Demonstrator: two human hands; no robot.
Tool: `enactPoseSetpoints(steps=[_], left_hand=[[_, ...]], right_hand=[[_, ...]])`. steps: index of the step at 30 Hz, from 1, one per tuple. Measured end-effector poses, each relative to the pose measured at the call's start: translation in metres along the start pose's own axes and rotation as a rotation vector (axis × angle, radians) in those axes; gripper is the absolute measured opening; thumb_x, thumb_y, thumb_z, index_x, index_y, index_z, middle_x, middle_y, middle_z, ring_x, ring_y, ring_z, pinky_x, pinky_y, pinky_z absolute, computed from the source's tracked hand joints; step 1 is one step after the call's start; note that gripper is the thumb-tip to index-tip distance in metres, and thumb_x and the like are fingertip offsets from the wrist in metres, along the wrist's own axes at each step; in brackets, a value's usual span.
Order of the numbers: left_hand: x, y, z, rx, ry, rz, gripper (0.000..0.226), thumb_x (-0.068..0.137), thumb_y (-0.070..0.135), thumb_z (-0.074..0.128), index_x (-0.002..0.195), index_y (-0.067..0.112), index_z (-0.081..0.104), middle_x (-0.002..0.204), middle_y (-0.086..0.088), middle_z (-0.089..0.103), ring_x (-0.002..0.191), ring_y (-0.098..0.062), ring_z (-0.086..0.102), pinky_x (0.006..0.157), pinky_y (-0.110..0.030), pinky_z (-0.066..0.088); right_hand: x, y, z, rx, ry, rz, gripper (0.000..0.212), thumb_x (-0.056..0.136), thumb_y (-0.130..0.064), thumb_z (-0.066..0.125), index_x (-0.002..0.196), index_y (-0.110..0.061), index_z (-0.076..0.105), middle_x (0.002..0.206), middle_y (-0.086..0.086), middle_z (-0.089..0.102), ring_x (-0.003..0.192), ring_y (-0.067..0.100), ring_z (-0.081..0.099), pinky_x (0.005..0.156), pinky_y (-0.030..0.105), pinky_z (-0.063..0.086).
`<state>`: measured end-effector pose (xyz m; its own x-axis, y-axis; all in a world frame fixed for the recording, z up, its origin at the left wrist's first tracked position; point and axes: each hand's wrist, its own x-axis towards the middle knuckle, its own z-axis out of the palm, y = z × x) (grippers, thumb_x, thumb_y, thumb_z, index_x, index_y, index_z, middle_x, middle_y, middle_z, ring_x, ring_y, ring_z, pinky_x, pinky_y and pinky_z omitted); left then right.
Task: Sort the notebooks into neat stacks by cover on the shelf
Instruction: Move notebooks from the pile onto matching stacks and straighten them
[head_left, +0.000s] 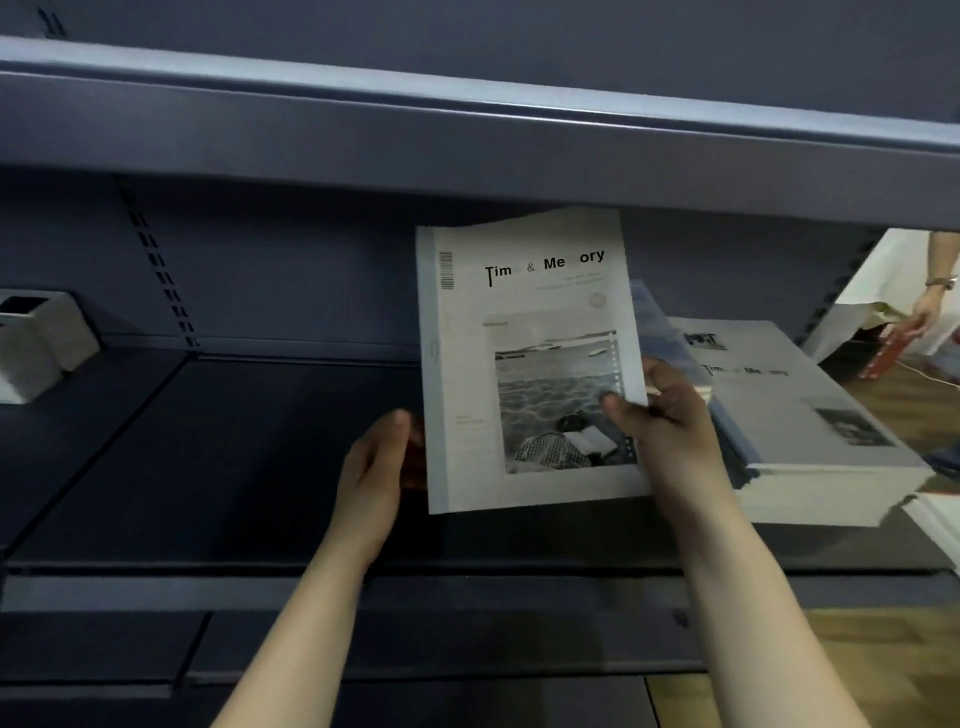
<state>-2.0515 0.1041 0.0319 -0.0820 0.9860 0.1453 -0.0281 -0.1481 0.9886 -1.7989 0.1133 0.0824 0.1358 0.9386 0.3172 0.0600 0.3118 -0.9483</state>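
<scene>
"time & memory" notebook (524, 364) held above the dark shelf (234, 467): right hand (670, 415) fingers (618, 410) pinch its right edge, left hand (379, 457), fingers straight, steadies the spine, likely to square it for the matching stack (810, 431) just beside.

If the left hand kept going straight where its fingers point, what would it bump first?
Probably the shelf's back panel. The left hand points inward beside the held notebook, with nothing else showing in that line, though depth is unclear.

Dark shelf (260, 457): notebook stack (810, 441) right, grey box (41, 343) left.
</scene>
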Motion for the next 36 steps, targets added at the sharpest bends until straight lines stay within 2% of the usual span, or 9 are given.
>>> enactPoseSetpoints(steps=[3,6,9,12,20,24,28,33,36], left_hand=[[0.000,-0.011,0.023,0.023,-0.023,-0.062,0.043,0.095,0.051,0.039,0.091,0.018,0.067,0.085,-0.001,0.072,0.077,-0.014,0.068,0.062,-0.020,0.053],[0.002,-0.026,0.038,0.456,-0.068,0.074,0.014,0.096,0.029,0.050,0.097,0.033,0.064,0.095,0.013,0.067,0.089,-0.003,0.062,0.072,-0.011,0.046],[0.004,-0.038,0.054,0.918,-0.172,0.192,0.020,0.094,0.034,0.049,0.113,0.035,0.057,0.113,0.012,0.057,0.105,-0.008,0.051,0.087,-0.025,0.041],[0.003,-0.044,0.072,1.120,-0.188,0.236,0.025,0.093,0.039,0.047,0.117,0.036,0.053,0.125,0.011,0.052,0.117,-0.014,0.043,0.096,-0.035,0.033],[0.000,-0.047,0.109,1.230,-0.158,0.139,0.042,0.095,0.036,0.041,0.137,0.032,0.039,0.144,0.003,0.038,0.131,-0.022,0.031,0.108,-0.045,0.023],[-0.001,-0.044,0.124,1.238,-0.112,0.064,0.050,0.093,0.033,0.044,0.141,0.028,0.033,0.146,-0.001,0.035,0.133,-0.026,0.029,0.109,-0.049,0.021],[-0.001,-0.047,0.124,1.237,-0.080,0.077,0.051,0.093,0.033,0.044,0.142,0.027,0.032,0.145,-0.002,0.036,0.133,-0.026,0.030,0.108,-0.048,0.022],[-0.003,-0.047,0.124,1.221,-0.064,0.062,0.050,0.094,0.034,0.039,0.143,0.026,0.031,0.147,-0.002,0.034,0.134,-0.025,0.028,0.109,-0.047,0.020],[-0.004,-0.045,0.126,1.235,-0.062,0.064,0.050,0.094,0.034,0.039,0.143,0.026,0.030,0.146,-0.001,0.035,0.134,-0.024,0.028,0.109,-0.046,0.021]], right_hand=[[0.001,-0.007,-0.031,-0.030,0.046,-0.012,0.035,0.085,0.006,0.059,0.098,-0.025,0.070,0.094,-0.001,0.076,0.087,0.016,0.072,0.067,0.022,0.055],[0.002,-0.008,-0.066,-0.017,0.125,0.034,0.032,0.086,0.004,0.061,0.100,-0.023,0.071,0.086,-0.003,0.076,0.077,0.013,0.073,0.057,0.019,0.054],[0.004,-0.008,-0.102,-0.004,0.199,0.089,0.027,0.088,0.001,0.060,0.106,-0.016,0.069,0.083,-0.002,0.076,0.074,0.014,0.072,0.056,0.023,0.056],[0.008,-0.011,-0.134,-0.031,0.207,0.116,0.026,0.090,0.001,0.058,0.105,-0.017,0.069,0.081,-0.002,0.076,0.072,0.015,0.072,0.054,0.024,0.055],[0.019,-0.016,-0.205,-0.044,0.218,0.200,0.027,0.090,0.006,0.055,0.107,-0.009,0.068,0.079,0.001,0.076,0.068,0.015,0.071,0.054,0.023,0.055],[0.021,-0.011,-0.228,-0.116,0.240,0.255,0.029,0.088,0.005,0.058,0.112,-0.009,0.067,0.087,0.006,0.075,0.072,0.020,0.073,0.056,0.026,0.057],[0.024,-0.006,-0.246,-0.326,0.292,0.293,0.030,0.086,-0.002,0.066,0.115,-0.013,0.065,0.088,0.005,0.073,0.069,0.018,0.072,0.052,0.027,0.054],[0.031,-0.003,-0.259,-0.725,0.335,0.285,0.025,0.078,-0.022,0.077,0.102,-0.017,0.070,0.085,0.006,0.071,0.076,0.023,0.067,0.070,0.037,0.053],[0.037,0.000,-0.261,-0.931,0.351,0.290,0.026,0.079,-0.024,0.075,0.101,-0.010,0.073,0.092,0.015,0.071,0.086,0.033,0.064,0.071,0.038,0.049]])
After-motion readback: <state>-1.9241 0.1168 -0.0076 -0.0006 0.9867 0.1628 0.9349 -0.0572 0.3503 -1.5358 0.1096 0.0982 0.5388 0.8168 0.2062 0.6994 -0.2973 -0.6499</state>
